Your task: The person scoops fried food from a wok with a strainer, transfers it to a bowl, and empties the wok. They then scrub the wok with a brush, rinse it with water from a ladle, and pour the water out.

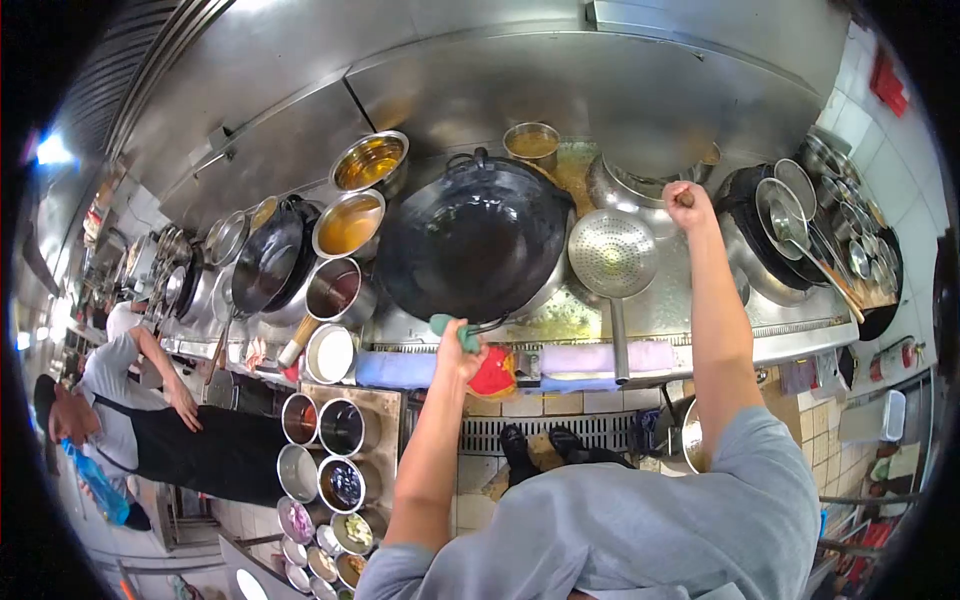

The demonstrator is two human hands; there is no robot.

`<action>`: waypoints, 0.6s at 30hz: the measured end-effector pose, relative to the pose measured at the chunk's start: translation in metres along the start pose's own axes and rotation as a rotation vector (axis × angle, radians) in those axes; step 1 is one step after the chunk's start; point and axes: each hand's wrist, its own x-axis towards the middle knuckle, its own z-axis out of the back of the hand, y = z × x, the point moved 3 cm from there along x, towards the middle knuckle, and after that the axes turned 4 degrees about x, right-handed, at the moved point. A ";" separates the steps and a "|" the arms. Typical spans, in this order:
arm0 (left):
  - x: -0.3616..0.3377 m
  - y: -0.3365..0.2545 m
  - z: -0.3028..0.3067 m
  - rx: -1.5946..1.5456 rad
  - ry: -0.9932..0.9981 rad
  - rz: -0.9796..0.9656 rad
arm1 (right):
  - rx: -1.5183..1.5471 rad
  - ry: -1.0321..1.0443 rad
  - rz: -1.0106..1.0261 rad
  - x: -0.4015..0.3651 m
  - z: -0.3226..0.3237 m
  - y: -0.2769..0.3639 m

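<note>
My left hand (pixel 461 352) is closed around a green cloth (pixel 447 327) at the near handle of a large black wok (pixel 476 240). The wok sits on the range, dark and shiny inside, with no food visible in it. My right hand (pixel 690 206) grips a wooden-ended handle (pixel 684 198), raised over the range near a steel pan (pixel 612 190); the working end of that utensil cannot be made out. Between my hands a perforated strainer (pixel 612 254) lies on the range, its handle pointing toward me.
Steel pots of amber liquid (pixel 349 224) stand left of the wok. Folded towels (pixel 606 358) and a red cloth (pixel 492 373) lie along the front edge. Ingredient tins (pixel 343 484) crowd the lower left. Another person (pixel 135 410) stands at left. More woks and strainers (pixel 786 205) sit at right.
</note>
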 end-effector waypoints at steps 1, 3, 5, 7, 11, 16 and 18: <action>0.012 -0.002 0.004 0.010 0.048 0.038 | 0.064 0.015 -0.021 -0.013 -0.011 -0.011; 0.037 -0.019 -0.004 0.028 0.135 0.067 | 0.055 0.078 -0.001 -0.033 -0.037 -0.033; 0.046 -0.022 -0.005 0.038 0.069 0.118 | 0.103 0.069 -0.042 -0.055 -0.061 -0.064; 0.066 -0.025 -0.004 0.023 0.112 0.151 | 0.140 0.094 -0.071 -0.070 -0.074 -0.095; 0.093 -0.032 -0.010 0.045 0.171 0.158 | 0.215 0.155 -0.137 -0.101 -0.089 -0.153; 0.108 -0.032 -0.009 0.037 0.115 0.142 | 0.233 0.043 -0.101 -0.142 -0.075 -0.213; 0.111 -0.032 -0.010 0.054 0.141 0.162 | 0.250 0.077 -0.068 -0.156 -0.056 -0.226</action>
